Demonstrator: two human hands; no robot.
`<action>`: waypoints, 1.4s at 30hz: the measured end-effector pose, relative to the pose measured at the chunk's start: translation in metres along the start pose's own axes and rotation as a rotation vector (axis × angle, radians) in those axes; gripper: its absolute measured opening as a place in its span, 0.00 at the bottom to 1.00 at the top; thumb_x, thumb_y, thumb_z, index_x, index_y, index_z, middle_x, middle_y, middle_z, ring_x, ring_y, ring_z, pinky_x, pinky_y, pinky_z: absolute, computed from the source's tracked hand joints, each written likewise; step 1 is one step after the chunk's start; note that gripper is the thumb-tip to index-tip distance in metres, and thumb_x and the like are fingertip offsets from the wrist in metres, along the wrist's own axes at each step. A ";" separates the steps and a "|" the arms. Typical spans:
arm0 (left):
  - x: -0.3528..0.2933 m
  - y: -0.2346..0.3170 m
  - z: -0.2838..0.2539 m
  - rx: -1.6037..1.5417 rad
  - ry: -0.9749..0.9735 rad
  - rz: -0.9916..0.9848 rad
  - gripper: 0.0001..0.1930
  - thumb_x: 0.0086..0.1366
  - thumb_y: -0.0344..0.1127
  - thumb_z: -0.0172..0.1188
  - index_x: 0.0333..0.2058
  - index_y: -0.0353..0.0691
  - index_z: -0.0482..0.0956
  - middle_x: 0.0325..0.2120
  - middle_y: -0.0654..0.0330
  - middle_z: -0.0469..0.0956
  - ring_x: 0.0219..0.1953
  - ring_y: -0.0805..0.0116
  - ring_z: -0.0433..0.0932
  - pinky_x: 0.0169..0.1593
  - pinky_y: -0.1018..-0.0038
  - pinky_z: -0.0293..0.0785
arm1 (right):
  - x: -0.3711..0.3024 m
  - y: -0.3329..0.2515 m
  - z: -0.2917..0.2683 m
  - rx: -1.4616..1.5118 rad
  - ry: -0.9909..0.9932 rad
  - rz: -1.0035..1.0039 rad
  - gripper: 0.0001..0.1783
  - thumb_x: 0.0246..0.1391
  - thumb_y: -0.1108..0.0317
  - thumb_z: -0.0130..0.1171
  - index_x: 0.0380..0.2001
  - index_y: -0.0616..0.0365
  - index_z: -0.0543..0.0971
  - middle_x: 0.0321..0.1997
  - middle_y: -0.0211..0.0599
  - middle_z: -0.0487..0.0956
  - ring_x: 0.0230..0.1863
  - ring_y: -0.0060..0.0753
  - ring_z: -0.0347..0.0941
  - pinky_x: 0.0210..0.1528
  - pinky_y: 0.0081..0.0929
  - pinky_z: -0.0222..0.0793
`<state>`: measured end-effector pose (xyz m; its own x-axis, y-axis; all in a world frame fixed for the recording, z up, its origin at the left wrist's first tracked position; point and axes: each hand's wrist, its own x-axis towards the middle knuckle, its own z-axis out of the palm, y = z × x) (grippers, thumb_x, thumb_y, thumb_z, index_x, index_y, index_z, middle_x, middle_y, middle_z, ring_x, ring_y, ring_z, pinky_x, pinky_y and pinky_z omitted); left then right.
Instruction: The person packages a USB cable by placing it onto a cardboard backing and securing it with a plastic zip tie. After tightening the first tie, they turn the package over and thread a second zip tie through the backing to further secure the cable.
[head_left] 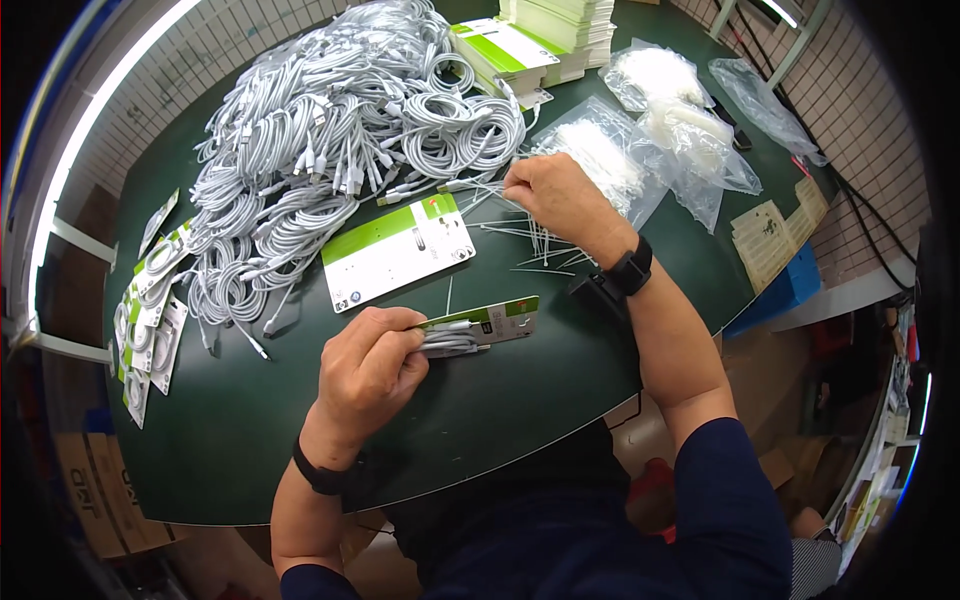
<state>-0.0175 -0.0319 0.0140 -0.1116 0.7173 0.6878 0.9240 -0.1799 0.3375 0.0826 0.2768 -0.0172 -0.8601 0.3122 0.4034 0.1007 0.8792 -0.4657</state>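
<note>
My left hand (368, 365) grips a green-and-white packaging card (515, 318), tilted nearly edge-on, with a coiled grey-white cable (450, 340) pressed against it. A thin white cable tie (449, 292) sticks up from behind this card. Further right and away, my right hand (558, 195) is closed in a pinch at the loose white cable ties (540, 240); thin strips show at its fingertips, partly hidden by the fingers. Between the hands and the cable pile, another flat card (395, 255) lies on the dark green table (520, 420).
A big heap of coiled cables (300, 120) covers the far left. Finished-looking carded cables (150, 310) lie at the left edge. Card stacks (550, 45) stand at the back. Plastic bags of white ties (660, 110) and a creased paper sheet (775, 235) lie to the right.
</note>
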 end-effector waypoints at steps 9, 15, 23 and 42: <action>0.001 0.003 0.001 -0.024 -0.022 0.051 0.12 0.45 0.17 0.68 0.31 0.33 0.78 0.35 0.54 0.82 0.31 0.57 0.83 0.33 0.68 0.81 | 0.005 -0.038 -0.012 0.820 0.033 0.288 0.11 0.61 0.69 0.68 0.43 0.63 0.84 0.32 0.31 0.84 0.28 0.15 0.74 0.30 0.17 0.70; -0.001 0.002 0.004 -0.015 -0.024 0.079 0.12 0.46 0.19 0.68 0.31 0.33 0.77 0.35 0.54 0.82 0.31 0.57 0.83 0.33 0.67 0.81 | -0.001 -0.069 -0.010 1.098 -0.195 0.448 0.08 0.64 0.69 0.67 0.42 0.62 0.84 0.35 0.33 0.85 0.26 0.14 0.71 0.27 0.13 0.65; -0.002 0.002 0.002 -0.009 -0.031 0.075 0.13 0.46 0.16 0.67 0.31 0.33 0.77 0.34 0.53 0.82 0.30 0.56 0.83 0.33 0.68 0.81 | -0.006 -0.082 -0.006 1.231 -0.354 0.384 0.11 0.66 0.69 0.65 0.47 0.64 0.86 0.37 0.35 0.86 0.29 0.14 0.74 0.29 0.14 0.67; -0.002 0.001 -0.002 -0.019 -0.011 0.052 0.14 0.45 0.16 0.68 0.30 0.34 0.77 0.34 0.55 0.83 0.29 0.58 0.83 0.31 0.69 0.81 | -0.006 -0.093 -0.005 1.012 -0.263 0.274 0.11 0.68 0.70 0.61 0.46 0.67 0.85 0.36 0.33 0.85 0.29 0.14 0.76 0.30 0.13 0.70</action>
<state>-0.0170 -0.0347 0.0146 -0.0595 0.7139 0.6977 0.9213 -0.2298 0.3137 0.0812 0.1951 0.0276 -0.9637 0.2601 0.0607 -0.0498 0.0482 -0.9976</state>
